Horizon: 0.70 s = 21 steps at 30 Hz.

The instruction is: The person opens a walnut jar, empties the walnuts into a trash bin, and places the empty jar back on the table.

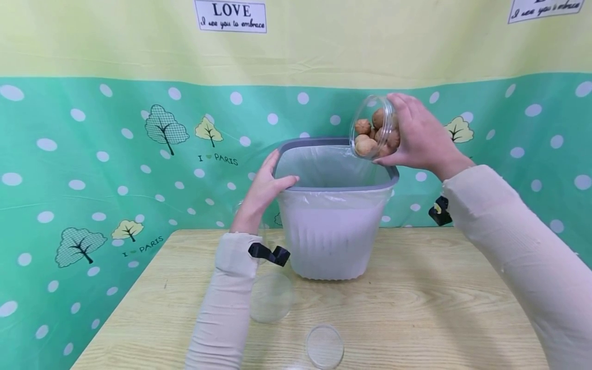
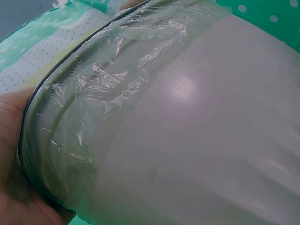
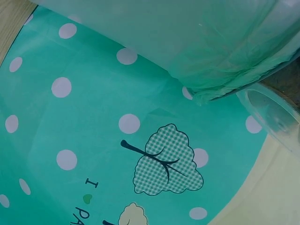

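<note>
A light grey trash bin (image 1: 330, 236) with a darker grey rim stands upright on the table, lined with a clear plastic bag (image 2: 108, 79). My left hand (image 1: 263, 192) holds the bin's rim at its left side, the thumb lying over the edge. Above the rim's right side, my right hand (image 1: 423, 133) grips a clear jar (image 1: 356, 121) tipped on its side, mouth toward the left. Several walnuts (image 1: 366, 146) lie inside the jar. Only part of the jar (image 3: 274, 115) shows in the right wrist view, and the right fingers are mostly hidden there.
Two round clear lids lie on the wooden table (image 1: 430, 298): a larger one (image 1: 271, 298) in front of the bin and a smaller one (image 1: 325, 346) nearer me. Something transparent stands behind my left wrist, mostly hidden. A polka-dot curtain (image 1: 115, 169) hangs behind.
</note>
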Tool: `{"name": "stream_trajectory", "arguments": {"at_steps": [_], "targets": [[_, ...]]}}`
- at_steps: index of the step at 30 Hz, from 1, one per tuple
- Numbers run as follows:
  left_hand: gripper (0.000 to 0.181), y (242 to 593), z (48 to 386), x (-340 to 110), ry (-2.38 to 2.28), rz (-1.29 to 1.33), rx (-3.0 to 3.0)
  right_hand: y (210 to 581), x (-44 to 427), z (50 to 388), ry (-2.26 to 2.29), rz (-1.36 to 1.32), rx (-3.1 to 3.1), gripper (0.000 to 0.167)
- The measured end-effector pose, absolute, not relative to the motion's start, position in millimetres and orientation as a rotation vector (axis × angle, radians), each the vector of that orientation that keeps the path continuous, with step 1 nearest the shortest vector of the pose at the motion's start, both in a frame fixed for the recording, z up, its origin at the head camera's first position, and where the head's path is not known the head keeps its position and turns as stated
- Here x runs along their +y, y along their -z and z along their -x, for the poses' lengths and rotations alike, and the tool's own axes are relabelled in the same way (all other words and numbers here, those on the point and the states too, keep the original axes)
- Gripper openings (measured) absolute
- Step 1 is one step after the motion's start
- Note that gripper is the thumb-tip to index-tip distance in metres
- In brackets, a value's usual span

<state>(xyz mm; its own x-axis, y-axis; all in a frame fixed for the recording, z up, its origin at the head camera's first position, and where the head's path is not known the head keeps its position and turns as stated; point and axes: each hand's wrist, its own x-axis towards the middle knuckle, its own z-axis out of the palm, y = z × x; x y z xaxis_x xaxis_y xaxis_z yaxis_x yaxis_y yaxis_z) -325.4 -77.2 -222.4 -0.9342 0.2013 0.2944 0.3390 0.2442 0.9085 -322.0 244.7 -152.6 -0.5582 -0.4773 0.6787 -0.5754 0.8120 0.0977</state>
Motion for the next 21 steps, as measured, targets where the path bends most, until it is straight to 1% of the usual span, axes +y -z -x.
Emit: {"name": "stream_trajectory", "arguments": {"at_steps": [21], "targets": [[0.087,222.3,325.1,-76.7,1.788,0.521,-2.378,152.8,237.4,323.3,-0.145,-0.837,-2.268,0.116]]}}
